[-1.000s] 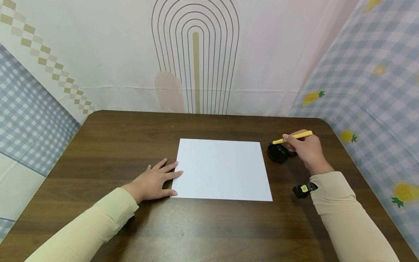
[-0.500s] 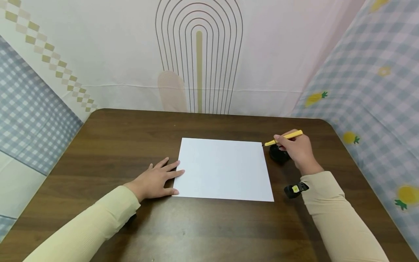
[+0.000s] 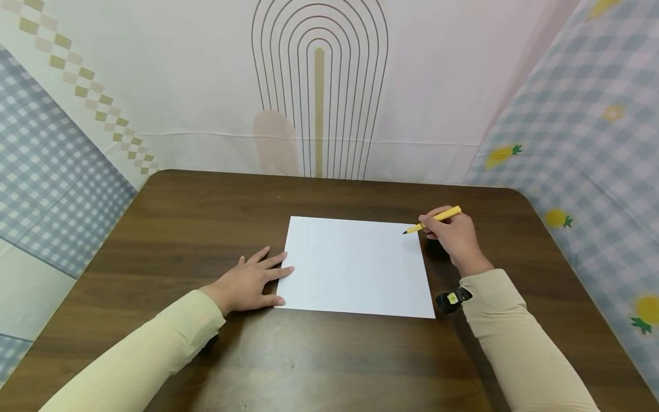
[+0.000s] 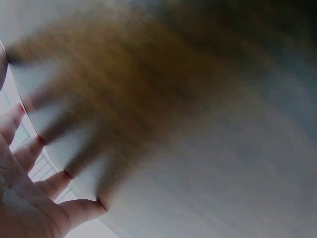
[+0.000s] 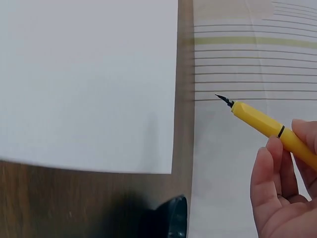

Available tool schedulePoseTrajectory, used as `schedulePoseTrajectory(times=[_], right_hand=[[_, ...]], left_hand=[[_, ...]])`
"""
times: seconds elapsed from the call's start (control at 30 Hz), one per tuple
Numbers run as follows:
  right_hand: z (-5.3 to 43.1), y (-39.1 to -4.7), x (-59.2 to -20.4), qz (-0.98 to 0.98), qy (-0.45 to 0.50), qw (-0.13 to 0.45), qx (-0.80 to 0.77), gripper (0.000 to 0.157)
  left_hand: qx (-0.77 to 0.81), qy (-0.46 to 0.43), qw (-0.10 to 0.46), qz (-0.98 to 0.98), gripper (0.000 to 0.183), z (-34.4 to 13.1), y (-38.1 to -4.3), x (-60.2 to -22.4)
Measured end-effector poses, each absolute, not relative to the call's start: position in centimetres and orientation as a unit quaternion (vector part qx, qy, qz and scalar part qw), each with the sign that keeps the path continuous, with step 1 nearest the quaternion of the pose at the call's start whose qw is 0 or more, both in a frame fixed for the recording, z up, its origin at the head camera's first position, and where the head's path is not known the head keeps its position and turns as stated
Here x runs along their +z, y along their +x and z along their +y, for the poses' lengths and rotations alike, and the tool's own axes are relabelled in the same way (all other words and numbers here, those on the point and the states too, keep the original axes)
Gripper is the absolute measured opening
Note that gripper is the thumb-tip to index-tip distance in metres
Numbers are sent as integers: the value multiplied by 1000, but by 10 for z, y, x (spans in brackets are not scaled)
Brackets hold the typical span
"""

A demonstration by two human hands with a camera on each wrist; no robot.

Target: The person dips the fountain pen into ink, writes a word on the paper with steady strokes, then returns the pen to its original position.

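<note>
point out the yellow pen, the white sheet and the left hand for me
Yellow pen (image 5: 257,119): right wrist view, on the barrel behind the nib.
White sheet (image 3: 357,266): head view, near the middle of its face.
Left hand (image 3: 247,287): head view, on the back of it.

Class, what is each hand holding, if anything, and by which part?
The right hand pinches the yellow pen beside its black ring, behind the nib. The left hand, spread out, grips nothing.
</note>
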State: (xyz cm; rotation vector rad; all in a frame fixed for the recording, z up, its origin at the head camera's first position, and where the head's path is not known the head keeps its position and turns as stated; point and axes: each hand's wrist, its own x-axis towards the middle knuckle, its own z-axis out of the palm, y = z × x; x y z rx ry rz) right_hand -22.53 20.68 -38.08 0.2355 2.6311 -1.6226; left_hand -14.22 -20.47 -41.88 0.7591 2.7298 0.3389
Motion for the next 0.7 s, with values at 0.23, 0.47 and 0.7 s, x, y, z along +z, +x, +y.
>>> schedulePoseTrajectory(times=[0.23, 0.47, 0.7], right_hand=[[195, -229, -386, 843, 106, 34, -527, 36], [183, -229, -391, 845, 117, 27, -522, 35], [172, -231, -395, 836, 118, 25, -535, 33]], left_hand=[[116, 264, 144, 947, 68, -204, -142, -420], [117, 262, 149, 946, 68, -205, -142, -421], [116, 259, 152, 947, 69, -205, -142, -419]])
